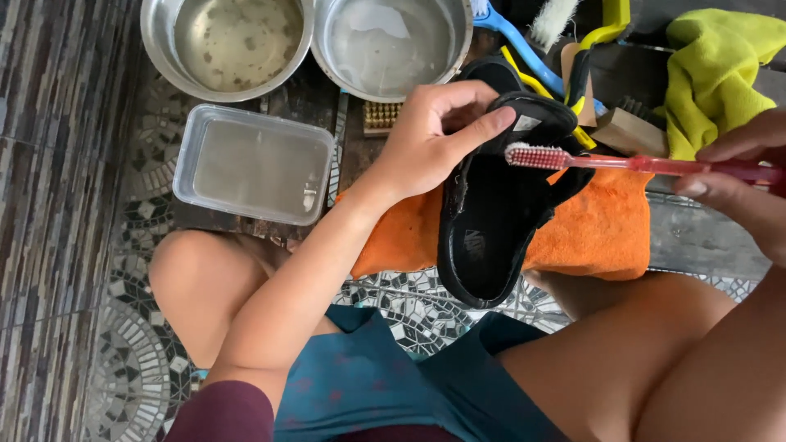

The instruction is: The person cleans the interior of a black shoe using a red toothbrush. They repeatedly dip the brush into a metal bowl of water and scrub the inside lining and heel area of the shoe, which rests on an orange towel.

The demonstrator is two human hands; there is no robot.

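My left hand (430, 135) grips the strap of a black slide sandal (491, 221), which rests on an orange cloth (594, 233). A red toothbrush (630, 164) is pinched in my right hand (737, 176) at the right edge. Its white bristles touch the sandal's strap next to my left thumb. My knees and a teal garment fill the lower part of the view.
Two steel bowls of water (225, 41) (389, 45) stand at the top, with a clear plastic tub of water (254, 164) below them. Several brushes (557, 33) and a yellow-green cloth (712, 74) lie at the top right. The floor is mosaic tile (131, 360).
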